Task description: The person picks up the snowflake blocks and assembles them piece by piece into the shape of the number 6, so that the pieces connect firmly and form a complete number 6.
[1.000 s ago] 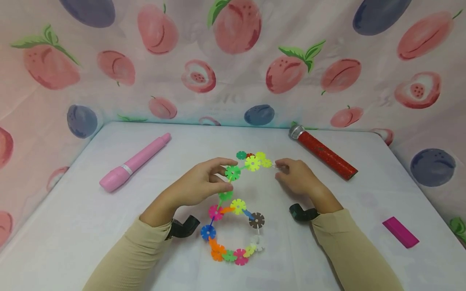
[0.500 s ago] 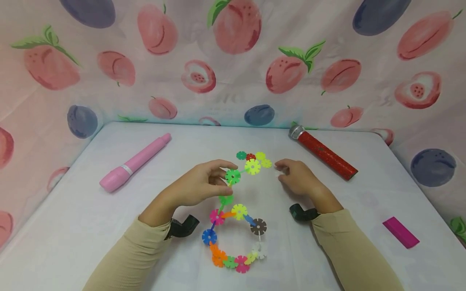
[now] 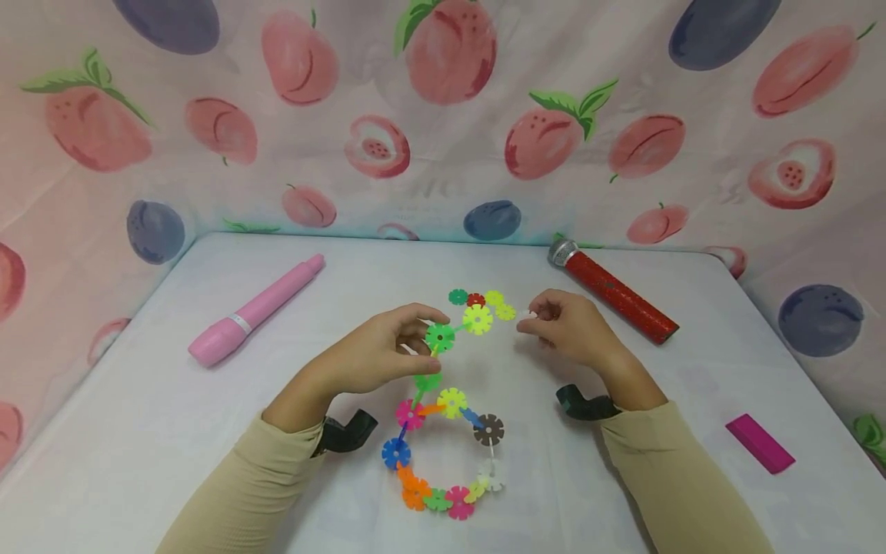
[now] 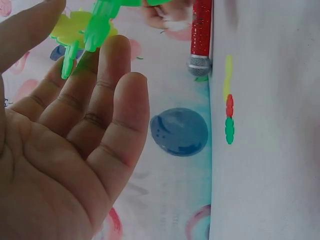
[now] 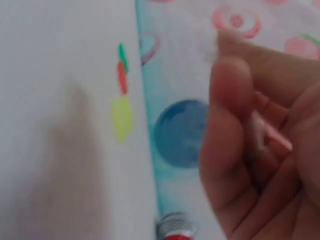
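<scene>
My left hand pinches a green snowflake disc in a chain of slotted plastic discs. Down from it the chain runs into a ring of many colours, with a brown disc on the right and a blue disc on the left. A yellow disc forms the chain's upper end. Between thumb and forefinger, my right hand pinches a small whitish disc, mostly covered by the fingers. In the left wrist view, green disc edges show between thumb and fingers.
Loose on the white table lie a green disc, a red disc and yellow discs. A pink microphone lies left, a red glittery microphone back right, a magenta strip far right. Fruit-print cloth hangs behind.
The chain has dropped a little in the left hand's grip. My right hand has lifted and turned, and the whitish disc now shows at its fingertips.
</scene>
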Demonstrator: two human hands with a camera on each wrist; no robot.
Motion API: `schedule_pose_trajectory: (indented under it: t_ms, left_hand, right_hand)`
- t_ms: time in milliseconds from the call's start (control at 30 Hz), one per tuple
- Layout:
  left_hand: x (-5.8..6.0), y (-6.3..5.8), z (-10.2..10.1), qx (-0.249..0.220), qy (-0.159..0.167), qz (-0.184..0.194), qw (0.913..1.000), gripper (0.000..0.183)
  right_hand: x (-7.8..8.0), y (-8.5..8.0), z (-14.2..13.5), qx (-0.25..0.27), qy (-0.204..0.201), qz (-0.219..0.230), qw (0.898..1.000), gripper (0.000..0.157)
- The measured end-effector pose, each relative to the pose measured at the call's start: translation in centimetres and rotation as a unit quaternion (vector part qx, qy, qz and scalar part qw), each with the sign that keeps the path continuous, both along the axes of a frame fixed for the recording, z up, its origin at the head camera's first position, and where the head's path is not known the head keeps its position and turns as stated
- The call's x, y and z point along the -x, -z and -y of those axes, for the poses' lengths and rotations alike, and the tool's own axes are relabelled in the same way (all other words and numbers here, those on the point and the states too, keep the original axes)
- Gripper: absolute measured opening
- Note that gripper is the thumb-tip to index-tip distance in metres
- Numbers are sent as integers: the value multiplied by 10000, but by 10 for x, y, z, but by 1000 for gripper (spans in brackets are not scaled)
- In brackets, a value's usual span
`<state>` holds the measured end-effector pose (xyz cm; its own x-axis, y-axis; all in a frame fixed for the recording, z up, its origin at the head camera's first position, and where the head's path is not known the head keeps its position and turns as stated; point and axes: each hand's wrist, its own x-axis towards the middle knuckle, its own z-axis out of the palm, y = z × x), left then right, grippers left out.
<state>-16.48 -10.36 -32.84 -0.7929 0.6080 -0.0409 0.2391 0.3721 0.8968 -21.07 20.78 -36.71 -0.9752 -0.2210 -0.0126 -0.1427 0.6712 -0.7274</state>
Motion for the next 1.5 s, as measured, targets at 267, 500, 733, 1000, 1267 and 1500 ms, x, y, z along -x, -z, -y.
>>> schedule_pose_trajectory:
  t_ms: [267, 500, 733, 1000, 1267, 1500]
  left_hand:
    - [0, 1, -1, -16, -32, 5, 10000, 53]
    - [0, 1, -1, -14, -45, -33, 10000, 53]
    - [-1, 1, -2, 15, -50, -33, 10000, 53]
    - [-1, 0, -2, 13, -47, -85, 10000, 53]
    - [-1, 1, -2, 69, -69, -170, 9998, 53]
    - [-1, 1, -2, 104, -131, -370, 9992, 52]
  right_hand:
    - [-18, -24, 10, 1212, -428, -617, 9898, 27]
    - [-30, -36, 18, 1504, -957, -1006, 9788, 22]
    - [-36, -39, 24, 1236, -951, -1161, 9809, 19]
    - [-39, -42, 26, 1090, -1001, -1368, 9795, 21]
    - [-39, -44, 24, 1189, -1047, -1287, 9790, 23]
    - [-38, -45, 24, 1563, -1089, -982, 9768, 23]
